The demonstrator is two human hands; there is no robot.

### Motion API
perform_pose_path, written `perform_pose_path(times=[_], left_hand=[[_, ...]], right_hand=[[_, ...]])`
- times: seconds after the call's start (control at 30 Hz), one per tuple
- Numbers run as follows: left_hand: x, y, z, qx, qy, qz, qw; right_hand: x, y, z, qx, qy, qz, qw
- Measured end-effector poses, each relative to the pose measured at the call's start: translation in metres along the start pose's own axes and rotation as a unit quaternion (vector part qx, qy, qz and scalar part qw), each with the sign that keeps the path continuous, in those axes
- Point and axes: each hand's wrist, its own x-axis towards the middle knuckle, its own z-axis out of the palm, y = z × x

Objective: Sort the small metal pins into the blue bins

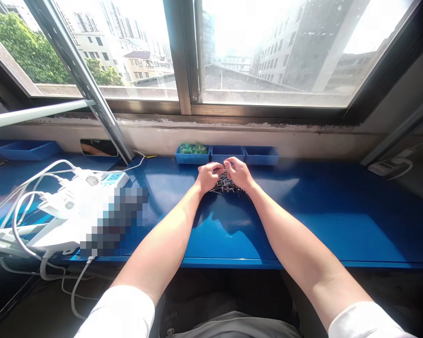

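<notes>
Left hand [207,177], right hand [238,173] curled over metal pieces [227,185]; grip unclear; lettering [171,316] below illegible.

A pile of small metal parts [229,185] lies on the blue table [331,211]. Three blue bins [228,151] stand behind it, with a power strip [115,180] at left.

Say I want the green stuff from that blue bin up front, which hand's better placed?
Probably your left hand: it's nearer the blue bin with the green items. Your right hand sits farther across, nearer the middle bin. Both are at the pile of small metal pieces.
</notes>
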Motion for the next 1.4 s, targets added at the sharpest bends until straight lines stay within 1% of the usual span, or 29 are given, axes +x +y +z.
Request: perform_pose_path(times=[0.07,0.13,0.23,0.3,0.47,0.53,0.6,0.73,0.87,0.97,1.07,1.13,1.2,1.3,1.4], left_hand=[[0.000,0.003,-0.003,0.043,0.018,-0.016,0.999],[0.000,0.005,-0.005,0.079,0.024,-0.033,0.996],[0.000,0.005,-0.004,0.109,0.021,-0.041,0.993],[0.000,0.004,-0.003,0.115,0.015,-0.041,0.992],[0.000,0.004,-0.001,0.095,0.003,-0.041,0.995],[0.000,0.003,-0.001,0.092,0.009,-0.043,0.995],[0.000,0.003,0.000,0.096,0.017,-0.043,0.994],[0.000,0.000,0.000,0.094,0.021,-0.038,0.995],[0.000,0.000,0.001,0.101,0.015,-0.043,0.994],[0.002,-0.001,0.001,0.131,0.027,-0.082,0.988],[0.003,-0.006,0.001,0.166,0.045,-0.134,0.976],[0.004,-0.010,0.000,0.189,0.049,-0.163,0.967],[0.004,-0.013,-0.001,0.212,0.043,-0.188,0.958],[0.004,-0.014,-0.001,0.234,0.023,-0.209,0.949],[0.004,-0.013,0.000,0.241,0.004,-0.221,0.945]], right_hand=[[0.000,0.002,-0.003,-0.014,0.014,-0.019,1.000],[0.001,0.005,-0.007,-0.022,0.019,-0.030,0.999],[0.001,0.008,-0.010,-0.029,0.014,-0.013,0.999],[0.000,0.009,-0.011,-0.035,0.016,-0.002,0.999],[0.000,0.007,-0.010,-0.042,0.026,-0.006,0.999],[0.000,0.008,-0.009,-0.022,0.030,-0.008,0.999],[0.002,0.009,-0.008,0.026,0.033,-0.006,0.999],[0.004,0.012,-0.008,0.121,0.020,0.007,0.992],[0.003,0.014,-0.011,0.151,0.014,0.030,0.988],[0.003,0.015,-0.013,0.152,0.029,0.031,0.987],[0.004,0.017,-0.014,0.117,0.067,0.016,0.991],[0.004,0.019,-0.014,0.064,0.091,0.016,0.994],[0.004,0.019,-0.013,-0.005,0.108,0.035,0.994],[0.004,0.019,-0.013,-0.103,0.115,0.072,0.985],[0.004,0.021,-0.012,-0.172,0.102,0.090,0.976]])
